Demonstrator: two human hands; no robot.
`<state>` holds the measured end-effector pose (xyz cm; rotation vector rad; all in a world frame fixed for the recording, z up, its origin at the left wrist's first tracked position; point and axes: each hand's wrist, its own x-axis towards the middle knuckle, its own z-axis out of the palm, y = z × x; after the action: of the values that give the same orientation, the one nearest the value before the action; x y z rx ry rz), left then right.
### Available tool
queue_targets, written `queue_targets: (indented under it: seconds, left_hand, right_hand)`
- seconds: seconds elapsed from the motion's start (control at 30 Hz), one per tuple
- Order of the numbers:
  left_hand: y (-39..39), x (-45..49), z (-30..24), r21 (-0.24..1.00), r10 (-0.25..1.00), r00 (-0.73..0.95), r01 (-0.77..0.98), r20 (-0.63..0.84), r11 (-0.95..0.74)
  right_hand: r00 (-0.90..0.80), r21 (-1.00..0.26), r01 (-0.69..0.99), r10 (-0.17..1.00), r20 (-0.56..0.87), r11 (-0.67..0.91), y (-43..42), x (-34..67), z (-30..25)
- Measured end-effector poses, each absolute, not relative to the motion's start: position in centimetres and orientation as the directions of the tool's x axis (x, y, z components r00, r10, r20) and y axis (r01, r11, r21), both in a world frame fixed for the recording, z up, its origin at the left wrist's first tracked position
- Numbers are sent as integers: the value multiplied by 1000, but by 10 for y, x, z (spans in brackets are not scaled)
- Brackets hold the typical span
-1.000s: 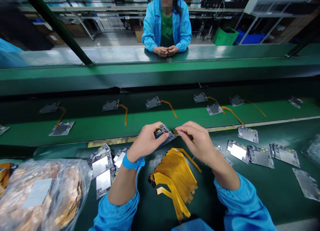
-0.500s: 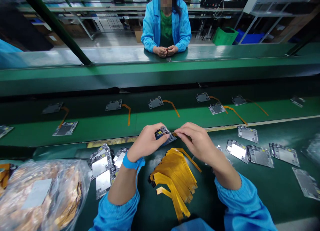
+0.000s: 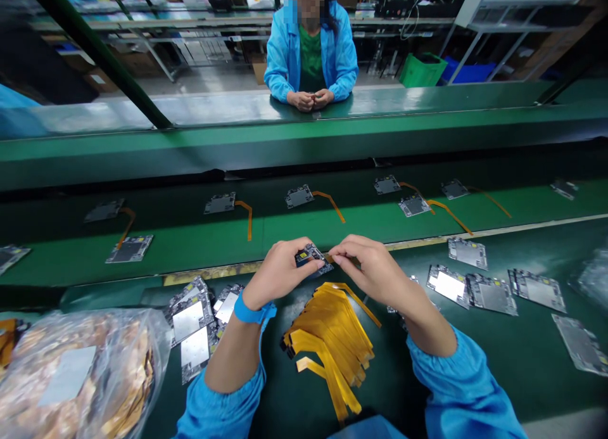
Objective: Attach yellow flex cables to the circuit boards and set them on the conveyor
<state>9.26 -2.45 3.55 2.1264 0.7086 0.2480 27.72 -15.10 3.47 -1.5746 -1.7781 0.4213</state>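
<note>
Fingers and thumb of the left hand (image 3: 281,268) clamp one grey, chip-dotted, yellow-marked circuit board (image 3: 314,251) near the bench (image 3: 513,363)'s far edge; the right hand (image 3: 368,266), fingertips pinched together, grips one mostly hidden orange ribbon (image 3: 328,258) beside it. Nearer lies one fanned ribbon pile (image 3: 330,331); beyond, nine boards (image 3: 129,249) on the belt (image 3: 280,230).

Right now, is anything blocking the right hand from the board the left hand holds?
Only a bit of orange strip shows between the right hand and the board; nothing else visible stands there.
</note>
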Motion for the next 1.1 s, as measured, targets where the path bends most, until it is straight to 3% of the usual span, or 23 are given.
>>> queue_targets:
  seconds: [0.17,0.73,1.1]
  left_hand:
    - [-26,93,35,787,562,824,394,-74,-474]
    - [-31,95,35,779,592,805,397,-43,-484]
    - [-36,100,33,676,657,754,480,8,-559]
  right_hand:
    - [4,-692,698,965,263,186,-151,276,34]
    - [-22,-615,756,947,320,225,-154,272,31]
    - [-16,-578,783,937,349,229,-156,282,16]
